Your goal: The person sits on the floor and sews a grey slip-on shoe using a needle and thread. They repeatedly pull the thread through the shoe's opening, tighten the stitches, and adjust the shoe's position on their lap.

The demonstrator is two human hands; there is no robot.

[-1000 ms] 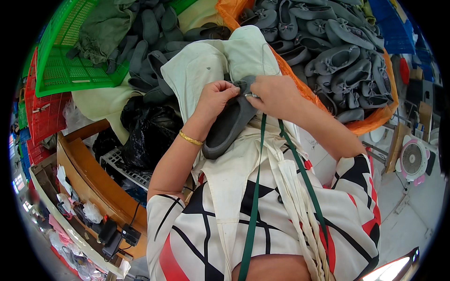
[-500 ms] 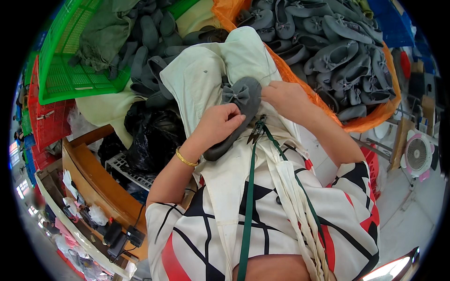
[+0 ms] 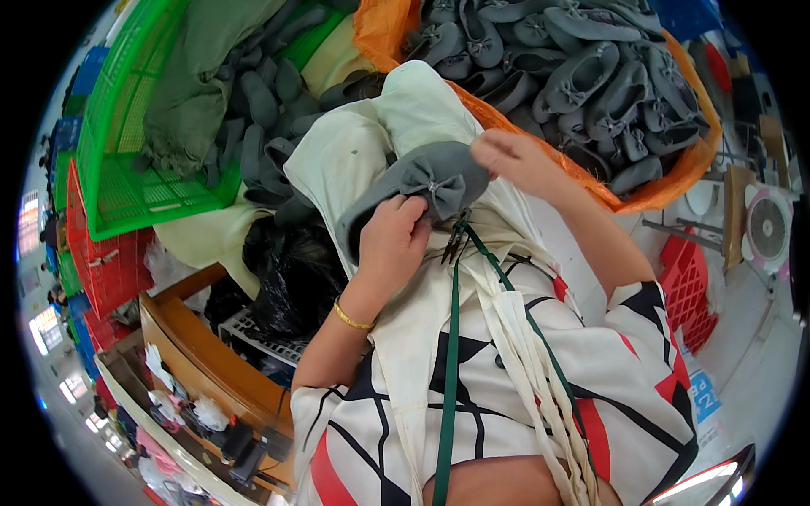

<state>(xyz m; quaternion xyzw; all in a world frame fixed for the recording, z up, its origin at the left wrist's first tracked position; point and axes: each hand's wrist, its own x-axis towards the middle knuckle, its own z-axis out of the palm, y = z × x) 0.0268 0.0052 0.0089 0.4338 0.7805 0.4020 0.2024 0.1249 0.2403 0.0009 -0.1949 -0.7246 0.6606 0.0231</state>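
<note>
A grey slip-on shoe (image 3: 384, 190) with a fabric bow (image 3: 432, 185) lies tilted across my lap, its toe toward the right. My left hand (image 3: 394, 236) grips the shoe at its opening, the thumb and fingers closed on the upper just below the bow. At the toe, my right hand (image 3: 515, 162) is closed in a pinch; what sits between its fingertips is too small to make out. Small dark thread snips (image 3: 456, 240) hang on a green strap (image 3: 449, 363) just below the shoe, against my cream apron (image 3: 401, 337).
An orange sack (image 3: 485, 110) full of grey bow shoes stands at the far right. More grey shoes lie by a green crate (image 3: 160, 215) at the far left. Left of me are a black plastic bag (image 3: 291, 274) and a wooden drawer (image 3: 219, 346). A fan (image 3: 766, 228) stands right.
The shoe has turned from toe-away to toe-right, showing its bow more fully. My left hand has shifted with it, and my right hand has moved slightly up and right.
</note>
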